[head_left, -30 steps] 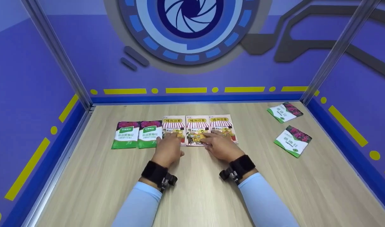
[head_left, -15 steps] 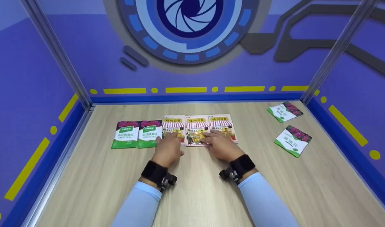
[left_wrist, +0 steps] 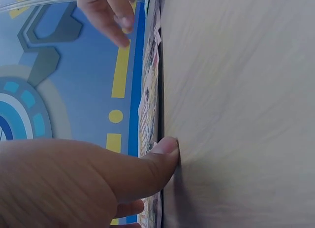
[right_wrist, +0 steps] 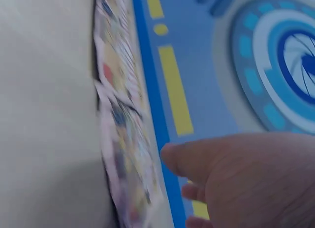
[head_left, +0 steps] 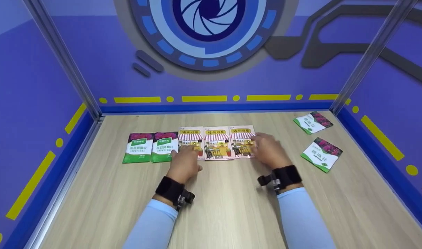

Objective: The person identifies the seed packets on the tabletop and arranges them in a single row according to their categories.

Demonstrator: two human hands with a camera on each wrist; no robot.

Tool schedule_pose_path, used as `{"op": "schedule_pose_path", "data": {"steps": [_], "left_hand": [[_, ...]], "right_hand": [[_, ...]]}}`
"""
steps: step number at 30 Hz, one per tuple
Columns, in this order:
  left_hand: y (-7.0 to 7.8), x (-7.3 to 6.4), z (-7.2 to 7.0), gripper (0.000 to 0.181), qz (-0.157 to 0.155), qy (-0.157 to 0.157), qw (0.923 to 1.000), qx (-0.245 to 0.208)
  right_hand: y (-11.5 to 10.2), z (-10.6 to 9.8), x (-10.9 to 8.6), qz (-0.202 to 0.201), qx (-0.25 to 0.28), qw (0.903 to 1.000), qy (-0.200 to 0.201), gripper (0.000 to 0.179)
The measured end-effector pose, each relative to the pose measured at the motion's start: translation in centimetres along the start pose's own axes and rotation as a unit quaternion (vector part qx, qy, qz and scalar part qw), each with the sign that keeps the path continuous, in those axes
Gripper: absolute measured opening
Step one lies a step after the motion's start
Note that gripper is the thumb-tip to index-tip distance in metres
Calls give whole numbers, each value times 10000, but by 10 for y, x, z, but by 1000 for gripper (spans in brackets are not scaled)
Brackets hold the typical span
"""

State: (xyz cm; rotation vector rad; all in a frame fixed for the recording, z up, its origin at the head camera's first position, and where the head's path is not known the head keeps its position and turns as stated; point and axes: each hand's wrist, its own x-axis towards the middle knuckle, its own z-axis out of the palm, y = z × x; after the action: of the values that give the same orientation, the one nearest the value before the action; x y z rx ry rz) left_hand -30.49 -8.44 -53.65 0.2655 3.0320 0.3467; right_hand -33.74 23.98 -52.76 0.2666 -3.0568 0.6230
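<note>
Three pink seed packets with striped-awning pictures lie side by side on the table: a left one (head_left: 191,136), a middle one (head_left: 217,143) and a right one (head_left: 242,141). Two green-and-white seed packets (head_left: 138,148) continue the row on the left. My left hand (head_left: 185,164) rests on the left pink packet, covering its lower part; in the left wrist view its thumb (left_wrist: 165,148) touches the tabletop. At the right pink packet's right edge is my right hand (head_left: 269,152), slightly blurred. In the right wrist view its fingers hold nothing and appear raised above the packets.
Two more green-and-white packets with flower pictures, an upper one (head_left: 313,122) and a lower one (head_left: 321,154), lie tilted at the right of the wooden table (head_left: 218,207). Blue printed walls (head_left: 211,86) enclose the table at the back and both sides.
My right hand has lifted from the middle and right pink packets and shifted right, uncovering their fronts. The left hand and the packets have stayed in place.
</note>
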Motion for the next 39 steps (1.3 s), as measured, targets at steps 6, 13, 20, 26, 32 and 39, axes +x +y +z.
{"op": "schedule_pose_path", "data": {"steps": [6, 13, 20, 26, 32, 39], "left_hand": [[4, -1, -1, 53, -88, 34, 9999, 113], [4, -3, -2, 52, 3, 137, 9999, 82], [3, -4, -3, 55, 34, 114, 9999, 6], [5, -5, -3, 59, -32, 117, 9999, -47], [4, -5, -3, 55, 1, 140, 9999, -45], [3, -4, -1, 55, 54, 168, 9998, -79]], "right_hand": [[47, -29, -14, 744, 122, 9971, 12, 53], [93, -54, -30, 1509, 131, 9882, 213, 55], [133, -72, -43, 2634, 168, 9641, 302, 60], [151, -71, -49, 3060, 250, 9517, -91, 56], [141, -62, -42, 2054, 69, 9782, -305, 55], [109, -36, -22, 1365, -48, 9897, -441, 53]]}}
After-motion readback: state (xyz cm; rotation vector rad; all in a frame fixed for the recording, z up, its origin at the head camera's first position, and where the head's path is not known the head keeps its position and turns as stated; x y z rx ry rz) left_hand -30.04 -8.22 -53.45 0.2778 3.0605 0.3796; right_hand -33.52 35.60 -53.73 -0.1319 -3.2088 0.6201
